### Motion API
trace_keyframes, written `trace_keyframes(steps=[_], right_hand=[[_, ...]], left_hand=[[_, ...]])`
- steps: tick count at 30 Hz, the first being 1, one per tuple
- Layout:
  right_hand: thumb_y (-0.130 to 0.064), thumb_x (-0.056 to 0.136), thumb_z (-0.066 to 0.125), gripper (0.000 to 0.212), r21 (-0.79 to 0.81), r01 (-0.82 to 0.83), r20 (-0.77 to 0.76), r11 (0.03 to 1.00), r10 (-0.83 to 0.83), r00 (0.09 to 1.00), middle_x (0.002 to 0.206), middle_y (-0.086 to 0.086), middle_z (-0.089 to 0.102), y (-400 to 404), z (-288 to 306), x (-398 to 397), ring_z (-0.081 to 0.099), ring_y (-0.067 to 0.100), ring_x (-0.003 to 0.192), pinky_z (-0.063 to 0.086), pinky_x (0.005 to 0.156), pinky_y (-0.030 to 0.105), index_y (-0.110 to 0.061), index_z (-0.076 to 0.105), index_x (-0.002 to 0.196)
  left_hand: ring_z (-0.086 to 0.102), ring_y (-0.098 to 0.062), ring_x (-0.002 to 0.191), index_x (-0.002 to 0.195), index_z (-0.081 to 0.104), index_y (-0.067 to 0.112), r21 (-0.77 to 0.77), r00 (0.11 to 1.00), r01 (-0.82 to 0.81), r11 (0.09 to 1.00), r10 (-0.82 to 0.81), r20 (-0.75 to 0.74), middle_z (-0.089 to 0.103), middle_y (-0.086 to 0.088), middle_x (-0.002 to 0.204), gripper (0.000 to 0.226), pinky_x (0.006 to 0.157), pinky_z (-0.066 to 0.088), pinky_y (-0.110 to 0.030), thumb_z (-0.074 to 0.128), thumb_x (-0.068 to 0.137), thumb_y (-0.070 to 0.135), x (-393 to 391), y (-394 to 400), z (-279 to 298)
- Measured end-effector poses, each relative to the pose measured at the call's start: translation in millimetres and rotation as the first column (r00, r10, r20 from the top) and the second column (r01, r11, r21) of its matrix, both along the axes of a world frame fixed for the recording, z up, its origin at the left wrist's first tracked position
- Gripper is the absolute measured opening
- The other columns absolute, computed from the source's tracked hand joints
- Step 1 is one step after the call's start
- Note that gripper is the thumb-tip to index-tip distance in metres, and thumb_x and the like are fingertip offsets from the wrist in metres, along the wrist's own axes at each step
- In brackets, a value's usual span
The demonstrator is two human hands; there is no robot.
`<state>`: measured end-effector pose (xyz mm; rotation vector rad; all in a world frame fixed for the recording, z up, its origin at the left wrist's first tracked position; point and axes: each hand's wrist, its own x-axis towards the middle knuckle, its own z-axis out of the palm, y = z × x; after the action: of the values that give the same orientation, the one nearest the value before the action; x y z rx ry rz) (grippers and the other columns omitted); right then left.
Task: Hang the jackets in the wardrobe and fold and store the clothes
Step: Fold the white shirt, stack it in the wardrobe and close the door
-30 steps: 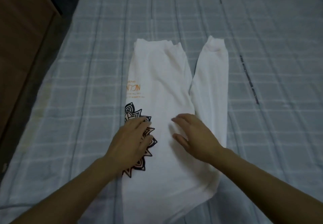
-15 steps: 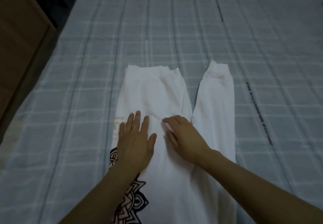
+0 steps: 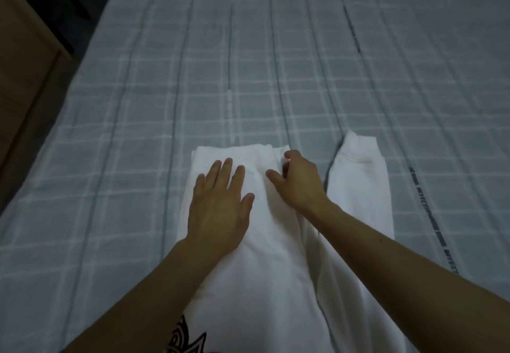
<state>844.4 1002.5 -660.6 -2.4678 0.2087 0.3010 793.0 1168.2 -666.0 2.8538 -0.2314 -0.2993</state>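
Note:
A white sweatshirt [image 3: 276, 264] lies lengthwise on the bed, partly folded, with its far hem edge away from me. One sleeve [image 3: 358, 187] lies alongside on the right. A black print [image 3: 187, 336] shows at the bottom edge of the view. My left hand [image 3: 218, 209] presses flat on the cloth near the far hem, fingers straight and spread. My right hand [image 3: 298, 184] rests beside it at the hem's right corner, fingers curled and pinching a bit of the white fabric.
The bed [image 3: 248, 77] is covered by a grey-blue checked sheet that stretches far ahead and to both sides. A wooden piece of furniture [image 3: 22, 63] stands close along the bed's left edge, with a dark gap behind it.
Both hands have slid along the sweatshirt from the print up to the far hem. The right hand's fingers have curled onto the hem corner. My view has tilted further up the bed.

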Motion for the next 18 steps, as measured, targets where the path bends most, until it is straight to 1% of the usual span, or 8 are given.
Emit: trace_keyframes(steps=[2,4,5,7,11,14,15,18], right_hand=[[-0.023,0.089,0.066,0.026,-0.029,0.009,0.037,1.000,-0.008,0.999,0.093,0.006,0.065,2.3,-4.7,12.9,0.062,0.020,0.084,0.053,0.083,0.034,-0.005,0.063,0.108],[-0.012,0.089,0.061,0.010,0.020,0.023,0.100,1.000,-0.025,0.995,0.081,-0.003,0.060,-1.0,-7.3,17.4,0.054,0.007,0.068,0.049,0.074,0.015,-0.007,0.067,0.094],[-0.009,0.090,0.059,0.008,0.059,0.051,0.146,0.997,-0.059,0.987,0.080,-0.006,0.059,-4.4,-7.0,17.6,0.051,0.002,0.067,0.044,0.068,0.006,-0.008,0.067,0.092],[-0.009,0.090,0.059,0.006,0.133,0.119,0.220,0.984,-0.146,0.965,0.082,-0.009,0.059,-14.0,-6.6,15.4,0.053,0.000,0.070,0.040,0.064,0.006,-0.014,0.063,0.093],[-0.020,0.089,0.067,0.033,0.058,0.072,0.172,0.996,-0.081,0.982,0.114,0.004,0.059,-26.4,-17.8,5.0,0.056,0.015,0.096,0.045,0.089,0.024,-0.014,0.057,0.120],[-0.030,0.095,0.057,0.044,-0.217,-0.095,0.395,0.971,0.177,0.901,0.144,0.012,0.045,-18.9,-20.3,-15.4,0.042,0.028,0.131,0.035,0.111,0.042,-0.014,0.050,0.136],[-0.035,0.098,0.050,0.048,-0.302,-0.196,0.383,0.933,0.307,0.871,0.151,0.012,0.039,-17.0,-23.3,-23.2,0.034,0.030,0.140,0.029,0.115,0.045,-0.014,0.046,0.142],[-0.054,0.102,0.023,0.067,-0.441,-0.466,0.089,0.767,0.555,0.827,0.166,0.007,-0.003,-18.6,-44.0,-44.8,-0.007,0.025,0.152,0.007,0.123,0.048,-0.018,0.009,0.158]], left_hand=[[0.010,-0.026,0.153,0.157,0.024,0.017,0.009,1.000,0.013,1.000,-0.013,0.018,0.015,-0.008,0.166,0.065,0.124,0.008,-0.046,0.020,0.099,0.047,6.2,1.1,-6.8],[0.018,-0.028,0.152,0.155,0.030,0.015,0.028,0.998,0.027,0.999,-0.028,0.049,0.023,-0.010,0.163,0.067,0.123,0.014,-0.048,0.021,0.097,0.049,7.8,3.4,-15.0],[0.021,-0.029,0.151,0.154,0.032,0.015,0.039,0.997,0.037,0.999,-0.040,0.067,0.026,-0.011,0.162,0.067,0.122,0.017,-0.049,0.020,0.097,0.049,7.3,4.0,-18.6],[0.024,-0.030,0.150,0.154,0.032,0.016,0.067,0.994,0.048,0.997,-0.054,0.093,0.028,-0.010,0.162,0.067,0.121,0.019,-0.050,0.020,0.097,0.050,8.3,4.2,-21.8],[-0.006,-0.024,0.154,0.159,0.002,0.026,0.144,0.995,0.100,0.985,-0.102,0.009,-0.004,-0.003,0.167,0.071,0.123,-0.006,-0.045,0.006,0.096,0.059,12.9,7.8,-35.5],[-0.006,-0.024,0.154,0.159,0.002,0.026,0.131,0.994,0.082,0.988,-0.090,0.058,-0.003,-0.003,0.167,0.070,0.124,-0.003,-0.047,0.005,0.097,0.059,11.8,9.9,-36.3],[-0.003,-0.025,0.154,0.159,0.006,0.025,0.119,0.993,0.082,0.989,-0.092,0.078,0.000,-0.004,0.167,0.069,0.124,0.001,-0.049,0.007,0.098,0.058,8.4,8.9,-35.5],[-0.003,-0.024,0.154,0.159,0.005,0.027,0.100,0.988,0.128,0.987,-0.136,0.075,0.000,-0.004,0.167,0.068,0.124,0.005,-0.050,0.009,0.100,0.060,-3.9,11.3,-43.5]])
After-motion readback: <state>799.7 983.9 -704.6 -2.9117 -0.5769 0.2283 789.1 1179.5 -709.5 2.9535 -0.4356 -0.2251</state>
